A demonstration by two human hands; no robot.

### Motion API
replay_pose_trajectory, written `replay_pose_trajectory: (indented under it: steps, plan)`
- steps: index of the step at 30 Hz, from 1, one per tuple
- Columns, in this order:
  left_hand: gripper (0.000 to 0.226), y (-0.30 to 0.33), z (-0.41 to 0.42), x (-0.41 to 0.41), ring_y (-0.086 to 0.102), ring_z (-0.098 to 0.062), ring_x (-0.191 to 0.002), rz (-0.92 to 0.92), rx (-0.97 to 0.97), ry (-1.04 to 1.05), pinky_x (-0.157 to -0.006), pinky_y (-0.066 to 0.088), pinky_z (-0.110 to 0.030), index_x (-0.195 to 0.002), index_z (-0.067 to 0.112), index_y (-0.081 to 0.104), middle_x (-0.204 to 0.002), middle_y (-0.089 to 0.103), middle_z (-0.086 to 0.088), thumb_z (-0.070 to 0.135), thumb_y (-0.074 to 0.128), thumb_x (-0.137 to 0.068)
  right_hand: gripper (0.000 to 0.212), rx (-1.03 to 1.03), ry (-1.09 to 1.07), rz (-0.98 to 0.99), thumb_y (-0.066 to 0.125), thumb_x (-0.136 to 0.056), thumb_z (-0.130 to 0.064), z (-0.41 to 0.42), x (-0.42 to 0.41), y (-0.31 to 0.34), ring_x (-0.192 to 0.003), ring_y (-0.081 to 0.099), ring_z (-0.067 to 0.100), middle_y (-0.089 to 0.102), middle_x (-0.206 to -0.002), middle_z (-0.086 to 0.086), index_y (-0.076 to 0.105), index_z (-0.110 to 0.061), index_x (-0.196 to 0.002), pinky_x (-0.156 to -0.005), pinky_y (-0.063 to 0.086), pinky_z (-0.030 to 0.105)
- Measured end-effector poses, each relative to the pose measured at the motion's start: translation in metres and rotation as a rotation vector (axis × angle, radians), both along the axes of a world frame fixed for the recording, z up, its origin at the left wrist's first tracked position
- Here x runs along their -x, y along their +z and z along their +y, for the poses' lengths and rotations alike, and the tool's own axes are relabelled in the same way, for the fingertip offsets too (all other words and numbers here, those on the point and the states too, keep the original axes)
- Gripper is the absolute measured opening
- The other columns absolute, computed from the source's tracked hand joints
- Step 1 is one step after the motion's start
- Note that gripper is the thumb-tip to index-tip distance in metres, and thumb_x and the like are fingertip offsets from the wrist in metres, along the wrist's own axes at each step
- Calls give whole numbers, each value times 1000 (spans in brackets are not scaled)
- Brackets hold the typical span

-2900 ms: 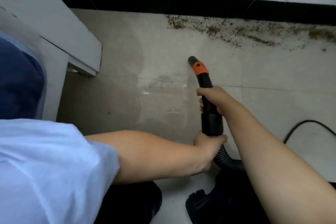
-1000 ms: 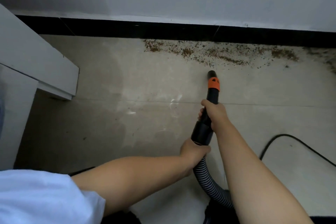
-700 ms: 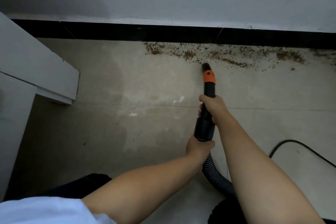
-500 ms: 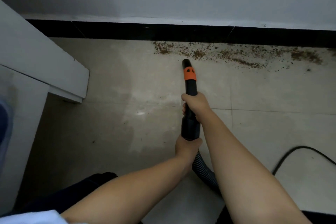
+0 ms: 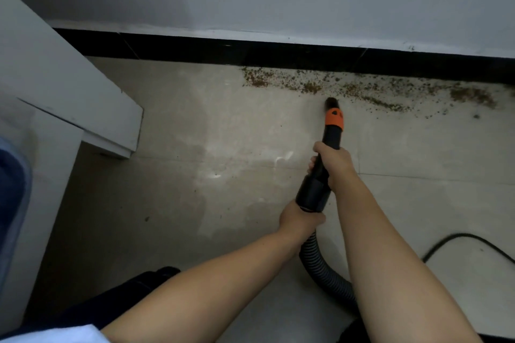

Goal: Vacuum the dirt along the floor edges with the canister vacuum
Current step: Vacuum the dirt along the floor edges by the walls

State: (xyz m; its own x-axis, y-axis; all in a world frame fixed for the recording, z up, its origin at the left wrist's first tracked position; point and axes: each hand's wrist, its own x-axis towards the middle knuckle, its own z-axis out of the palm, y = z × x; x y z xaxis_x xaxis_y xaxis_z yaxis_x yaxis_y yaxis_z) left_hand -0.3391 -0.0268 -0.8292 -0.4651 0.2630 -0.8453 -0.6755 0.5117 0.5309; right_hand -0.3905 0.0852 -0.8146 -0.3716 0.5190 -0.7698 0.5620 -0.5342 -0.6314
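Observation:
A black vacuum nozzle (image 5: pixel 331 131) with an orange collar points at the floor edge, its tip at the near rim of the dirt. My right hand (image 5: pixel 331 163) grips the nozzle's middle. My left hand (image 5: pixel 302 218) grips its thick rear end, where the ribbed hose (image 5: pixel 320 267) joins. Brown dirt (image 5: pixel 370 90) lies in a band along the black baseboard (image 5: pixel 278 54), running from the middle to the right. The canister itself is mostly hidden behind my right arm.
A white cabinet or furniture edge (image 5: pixel 83 108) juts out at the left. A black power cord (image 5: pixel 462 239) curves over the tiles at the lower right. A grey wall rises above the baseboard. The beige tile floor left of the dirt looks smudged.
The nozzle has swung right from near the dirt band's left end, and its tip now touches the band's near edge farther along. Both hands keep their grip.

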Motion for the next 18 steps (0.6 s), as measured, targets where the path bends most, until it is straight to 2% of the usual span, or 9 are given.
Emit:
replay_pose_trajectory:
  steps: [3, 7, 12, 14, 16, 18]
  plan:
    - [43, 5, 17, -1, 56, -20, -89, -34, -70, -7, -72, 42, -25, -120, 8, 58, -99, 60, -7, 6, 65, -78, 11, 6, -16, -14, 56, -85, -4, 21, -5, 4, -48, 47, 19, 48, -62, 8, 46, -8, -81, -48, 46, 29]
    - [40, 7, 23, -2, 54, -21, -88, -83, -117, 85, -70, 42, -24, -120, 7, 57, -96, 59, -8, 3, 63, -81, 10, 9, 42, -12, 56, -85, -4, 27, 5, 4, -45, 47, 19, 48, -60, 8, 46, -7, -83, -46, 45, 28]
    - [37, 2, -2, 3, 54, -21, -82, -72, -48, 223, -61, 42, -21, -117, 6, 58, -80, 57, -1, 2, 62, -81, 13, 19, 195, 25, 57, -84, -3, -14, 25, -7, -41, 45, 19, 47, -57, 9, 45, -9, -81, -42, 43, 24]
    - [38, 0, -13, 9, 56, -23, -83, -73, -33, 271, -64, 45, -23, -117, 6, 60, -88, 62, -7, 2, 64, -79, 13, 22, 229, 40, 57, -84, -3, -28, 34, -9, -43, 45, 20, 47, -58, 10, 46, -8, -82, -43, 43, 25]
    - [38, -1, -21, 12, 62, -28, -90, -67, -16, 319, -73, 51, -33, -114, 5, 61, -101, 67, -14, 1, 66, -76, 12, 17, 273, 47, 57, -83, -4, -40, 42, -11, -43, 45, 21, 48, -58, 10, 46, -7, -86, -45, 43, 26]
    - [38, -1, -27, 14, 65, -33, -96, -58, 2, 370, -83, 53, -43, -112, 5, 63, -105, 68, -18, 2, 67, -74, 13, 10, 324, 45, 58, -83, -4, -52, 49, -13, -44, 47, 21, 49, -59, 10, 47, -6, -91, -45, 43, 27]
